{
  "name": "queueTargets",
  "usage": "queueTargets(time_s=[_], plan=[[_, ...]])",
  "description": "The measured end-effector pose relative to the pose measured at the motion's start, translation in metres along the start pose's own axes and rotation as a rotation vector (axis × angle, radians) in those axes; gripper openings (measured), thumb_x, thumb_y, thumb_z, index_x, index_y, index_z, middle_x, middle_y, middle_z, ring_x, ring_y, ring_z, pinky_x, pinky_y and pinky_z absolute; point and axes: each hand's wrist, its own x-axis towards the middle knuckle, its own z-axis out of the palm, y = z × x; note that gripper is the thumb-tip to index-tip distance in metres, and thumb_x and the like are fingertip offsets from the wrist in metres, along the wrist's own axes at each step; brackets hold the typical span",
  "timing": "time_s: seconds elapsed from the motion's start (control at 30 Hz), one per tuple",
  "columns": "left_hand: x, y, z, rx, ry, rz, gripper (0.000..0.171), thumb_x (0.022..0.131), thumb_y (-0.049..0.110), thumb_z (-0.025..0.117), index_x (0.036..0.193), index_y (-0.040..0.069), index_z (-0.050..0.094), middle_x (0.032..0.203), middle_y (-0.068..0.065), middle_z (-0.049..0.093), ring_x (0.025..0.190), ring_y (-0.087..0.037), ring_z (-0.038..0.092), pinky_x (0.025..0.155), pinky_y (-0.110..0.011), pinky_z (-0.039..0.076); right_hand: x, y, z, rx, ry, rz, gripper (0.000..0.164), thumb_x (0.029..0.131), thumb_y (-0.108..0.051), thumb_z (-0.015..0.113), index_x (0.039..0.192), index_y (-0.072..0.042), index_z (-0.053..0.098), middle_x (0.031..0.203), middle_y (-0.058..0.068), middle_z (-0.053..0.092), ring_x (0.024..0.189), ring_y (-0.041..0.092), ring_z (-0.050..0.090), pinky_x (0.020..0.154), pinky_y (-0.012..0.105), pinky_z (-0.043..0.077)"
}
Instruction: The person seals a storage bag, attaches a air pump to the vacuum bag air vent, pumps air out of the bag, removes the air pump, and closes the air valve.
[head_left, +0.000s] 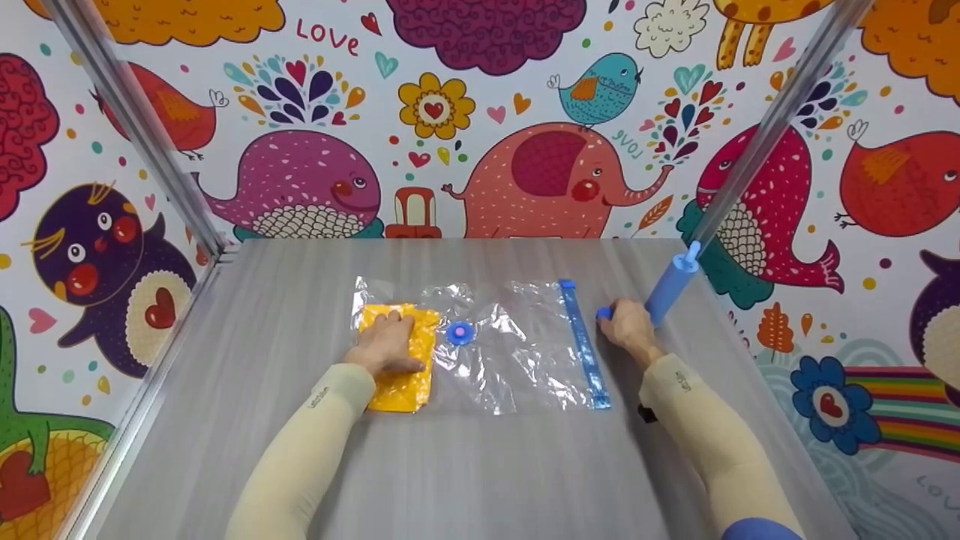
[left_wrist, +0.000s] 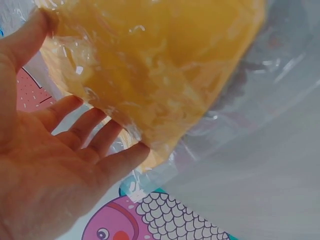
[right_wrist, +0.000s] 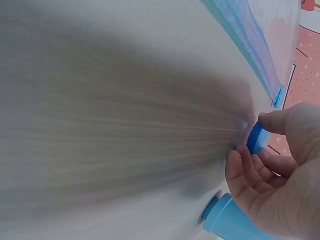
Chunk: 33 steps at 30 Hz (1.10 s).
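Observation:
A clear plastic vacuum storage bag (head_left: 495, 375) lies flat, with a folded yellow item (head_left: 394, 394) inside its left end. My left hand (head_left: 386, 345) rests on the bag over the yellow item, its fingers spread and fairly straight. In the left wrist view, the left hand's fingertips touch the plastic over the yellow item (left_wrist: 165, 65). Near the bag's middle is a round blue valve (head_left: 460, 333) with a pink centre. To the right of the bag, my right hand (head_left: 630, 328) pinches a round blue cap (right_wrist: 257, 137) between thumb and fingers, just above the table.
A light-blue hand pump (head_left: 671, 289) stands just right of the right hand. A blue zip strip (head_left: 583, 345) runs along the bag's right edge. Near the right forearm a small black object (head_left: 646, 413) lies on the grey table (head_left: 480, 480). Metal posts (head_left: 142, 120) and printed walls surround the table.

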Motion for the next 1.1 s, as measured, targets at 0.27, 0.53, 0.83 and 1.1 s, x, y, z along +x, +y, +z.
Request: queueTargets(time_s=[0.27, 0.53, 0.83, 1.1], plan=[[-0.001, 0.002, -0.002, 0.0, -0.004, -0.017, 0.096, 0.095, 0.041, 0.091, 0.171, 0.007, 0.043, 0.175, -0.027, 0.041, 0.163, -0.05, 0.039, 0.135, -0.072, 0.035, 0.0, -0.013, -0.006, 0.039, 0.023, -0.041, 0.04, 0.111, -0.027, 0.066, 0.137, 0.003, 0.066, 0.129, 0.024, 0.07, 0.114, 0.039, 0.068, 0.103, 0.056, 0.062], [0.0, 0.004, -0.002, -0.007, 0.003, -0.028, 0.094, 0.093, 0.038, 0.092, 0.169, 0.008, 0.045, 0.169, -0.025, 0.046, 0.16, -0.049, 0.041, 0.134, -0.071, 0.038, -0.005, -0.034, -0.009, 0.018, 0.07, -0.197, 0.045, 0.107, -0.026, 0.071, 0.138, 0.005, 0.07, 0.134, 0.028, 0.072, 0.125, 0.046, 0.069, 0.115, 0.063, 0.057], [0.0, 0.002, 0.0, -0.024, -0.003, -0.031, 0.094, 0.095, 0.038, 0.09, 0.171, 0.009, 0.043, 0.177, -0.026, 0.038, 0.166, -0.051, 0.034, 0.136, -0.073, 0.032, -0.011, -0.061, -0.001, 0.069, 0.055, -0.315, 0.045, 0.105, -0.019, 0.071, 0.139, 0.01, 0.07, 0.132, 0.031, 0.071, 0.123, 0.047, 0.069, 0.111, 0.062, 0.059], [-0.001, 0.002, 0.001, -0.04, -0.008, -0.034, 0.097, 0.095, 0.039, 0.09, 0.173, 0.01, 0.041, 0.18, -0.026, 0.034, 0.169, -0.052, 0.031, 0.137, -0.074, 0.029, -0.014, -0.087, 0.004, 0.05, 0.09, -0.43, 0.036, 0.101, -0.018, 0.075, 0.127, 0.008, 0.075, 0.121, 0.029, 0.074, 0.115, 0.046, 0.072, 0.106, 0.061, 0.061]])
